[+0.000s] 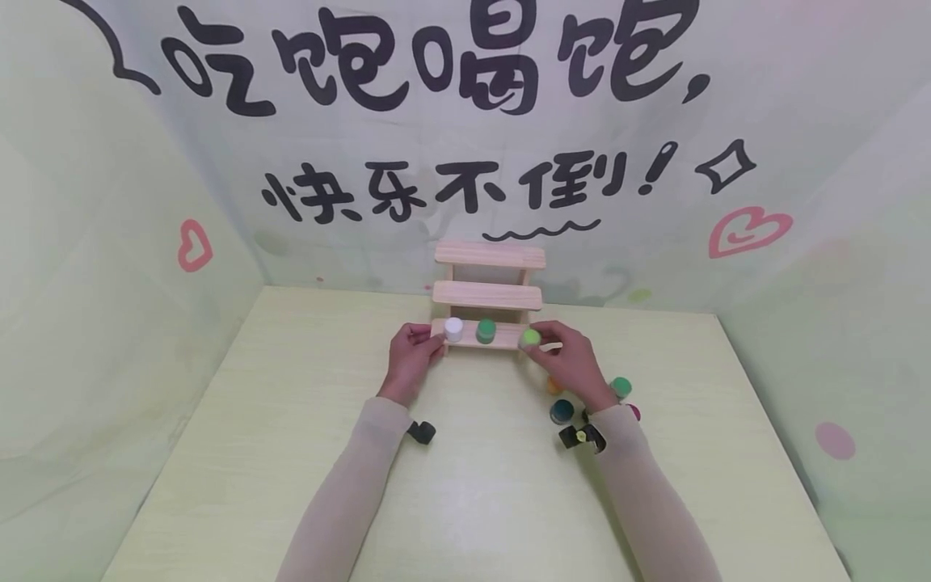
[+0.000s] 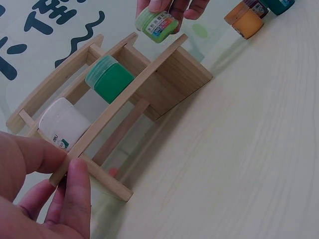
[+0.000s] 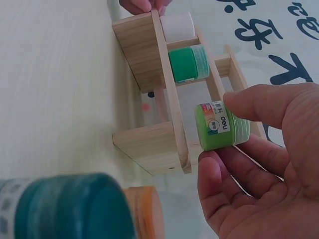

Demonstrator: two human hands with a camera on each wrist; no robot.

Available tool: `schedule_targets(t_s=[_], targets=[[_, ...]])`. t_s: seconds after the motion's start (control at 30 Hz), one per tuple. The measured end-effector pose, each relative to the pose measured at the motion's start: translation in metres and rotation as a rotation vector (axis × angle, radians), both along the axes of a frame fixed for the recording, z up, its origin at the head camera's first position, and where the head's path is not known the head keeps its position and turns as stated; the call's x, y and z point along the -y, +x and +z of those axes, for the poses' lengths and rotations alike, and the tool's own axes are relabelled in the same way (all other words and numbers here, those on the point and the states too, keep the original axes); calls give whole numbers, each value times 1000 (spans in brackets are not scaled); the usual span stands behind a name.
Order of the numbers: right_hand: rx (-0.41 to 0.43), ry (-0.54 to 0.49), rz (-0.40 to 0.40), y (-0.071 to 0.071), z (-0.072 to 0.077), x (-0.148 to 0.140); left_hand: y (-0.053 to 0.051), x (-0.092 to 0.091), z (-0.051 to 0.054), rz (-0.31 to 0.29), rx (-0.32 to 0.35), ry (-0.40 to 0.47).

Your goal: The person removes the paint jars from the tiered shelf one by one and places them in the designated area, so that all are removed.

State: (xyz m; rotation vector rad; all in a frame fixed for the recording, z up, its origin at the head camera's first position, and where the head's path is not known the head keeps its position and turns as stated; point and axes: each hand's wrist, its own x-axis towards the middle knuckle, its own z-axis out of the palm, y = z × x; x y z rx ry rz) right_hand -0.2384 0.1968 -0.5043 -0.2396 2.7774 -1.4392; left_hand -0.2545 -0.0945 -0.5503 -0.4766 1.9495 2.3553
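Observation:
A small three-step wooden rack (image 1: 487,295) stands against the back cloth. On its lowest step sit a white paint jar (image 1: 453,329) and a green paint jar (image 1: 486,331), side by side. My left hand (image 1: 413,356) pinches the left end of that step between thumb and fingers. At the step's right end, my right hand (image 1: 570,360) holds a light green paint jar (image 3: 214,127) by thumb and fingers. In the left wrist view this jar appears just above the step; whether it touches the wood I cannot tell.
Several more paint jars stand on the table near my right wrist: an orange jar (image 1: 554,386), a teal jar (image 1: 562,411), another green jar (image 1: 621,387) and a magenta one (image 1: 634,412), partly hidden by the sleeve. Printed cloth (image 1: 327,242) encloses the table's back and sides.

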Motion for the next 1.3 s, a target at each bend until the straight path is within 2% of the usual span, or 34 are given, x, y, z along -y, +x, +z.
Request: schedule_targets(t_s=[0.3,0.53,0.93,1.3], targets=[[17,0,-4,21,3,-12,1,-2,2,5,0,7],[-9,-15,24,35,1,-18,1,-2,3,2,-1,5],[-16,-5,4,56,-2,-29,0,-2,2,3,14,-4],[-27,-34,58,76,-7,-37,1,-1,5,-7,6,2]])
